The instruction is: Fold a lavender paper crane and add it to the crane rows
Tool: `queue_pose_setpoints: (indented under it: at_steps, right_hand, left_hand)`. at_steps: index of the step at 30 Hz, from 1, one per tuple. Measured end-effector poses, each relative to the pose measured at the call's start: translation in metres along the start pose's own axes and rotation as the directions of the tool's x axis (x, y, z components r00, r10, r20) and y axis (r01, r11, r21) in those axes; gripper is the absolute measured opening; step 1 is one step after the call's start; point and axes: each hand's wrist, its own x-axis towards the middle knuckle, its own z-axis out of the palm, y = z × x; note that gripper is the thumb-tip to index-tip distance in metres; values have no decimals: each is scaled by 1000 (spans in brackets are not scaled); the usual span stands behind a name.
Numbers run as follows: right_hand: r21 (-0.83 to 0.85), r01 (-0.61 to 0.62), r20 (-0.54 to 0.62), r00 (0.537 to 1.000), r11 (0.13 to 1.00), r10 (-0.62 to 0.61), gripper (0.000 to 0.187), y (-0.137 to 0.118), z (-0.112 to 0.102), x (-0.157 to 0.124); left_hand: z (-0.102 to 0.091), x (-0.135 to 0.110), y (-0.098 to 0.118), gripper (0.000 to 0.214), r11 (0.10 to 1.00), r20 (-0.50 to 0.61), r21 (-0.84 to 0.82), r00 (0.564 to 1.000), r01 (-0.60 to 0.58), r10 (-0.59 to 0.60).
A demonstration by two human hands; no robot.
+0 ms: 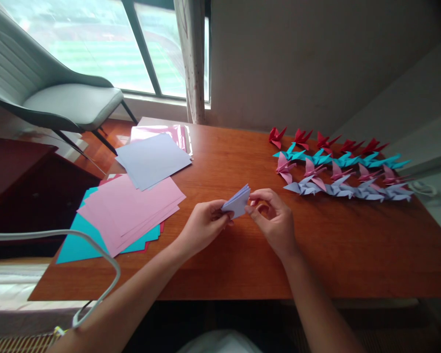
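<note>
A small piece of folded lavender paper (238, 203), with several layers showing along its upper edge, is held above the front middle of the table. My left hand (206, 223) pinches its left end between thumb and fingers. At the paper's right edge, my right hand (274, 215) has its thumb and forefinger curled close together by the corner. Whether those right fingertips grip the paper or only touch it is hard to make out, but they look closed on its edge.
On the wooden table (220, 274), lavender sheets (156, 159), pink sheets (132, 206) and turquoise sheets (79, 242) lie left. Rows of red cranes (325, 142), turquoise cranes (321, 158), pink cranes (340, 171) and lavender cranes (341, 189) stand right. A white cable (113, 264) curves at left.
</note>
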Motion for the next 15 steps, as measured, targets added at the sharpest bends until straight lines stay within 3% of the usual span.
queue_pose_setpoints:
  at_steps: [8,15]
  right_hand:
    - [22,57,21,998,998,-58,12,-5,-1,-1]
    - [3,74,202,977,997,-73,11,-10,0,-2]
  left_hand:
    - [-1,-1,0,15,1000,-5,-7,1000,-8,8]
    - [-1,1,4,15,995,3,-95,1000,0,0]
